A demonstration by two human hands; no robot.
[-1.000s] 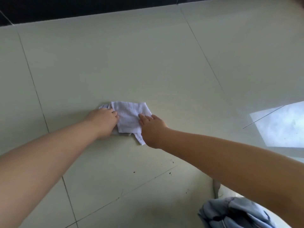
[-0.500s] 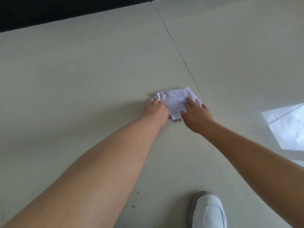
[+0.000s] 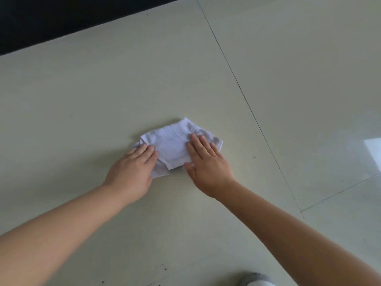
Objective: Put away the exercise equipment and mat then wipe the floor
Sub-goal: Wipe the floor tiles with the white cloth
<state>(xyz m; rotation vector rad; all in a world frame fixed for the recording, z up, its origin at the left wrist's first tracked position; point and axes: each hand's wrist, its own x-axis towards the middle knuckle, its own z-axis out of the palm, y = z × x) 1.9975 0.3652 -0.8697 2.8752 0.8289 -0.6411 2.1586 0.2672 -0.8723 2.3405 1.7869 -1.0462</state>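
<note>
A folded white cloth (image 3: 175, 145) lies flat on the pale tiled floor (image 3: 103, 96) in the middle of the head view. My left hand (image 3: 134, 170) rests palm down on the cloth's near left corner, fingers together. My right hand (image 3: 206, 166) presses flat on its right half, fingers stretched forward. Both hands pin the cloth to the floor rather than grasp it. No exercise equipment or mat is in sight.
A dark strip (image 3: 61, 19) runs along the floor's far edge at upper left. Tile joints cross on the right (image 3: 247, 104). A bright reflection (image 3: 373, 151) shines at the right edge. The toe of a white shoe (image 3: 255, 281) shows at the bottom. Small dark specks dot the near floor.
Both hands have slid the cloth across the floor, first away from me and to the right, then back nearer. The blue garment seen a second ago has left the view.
</note>
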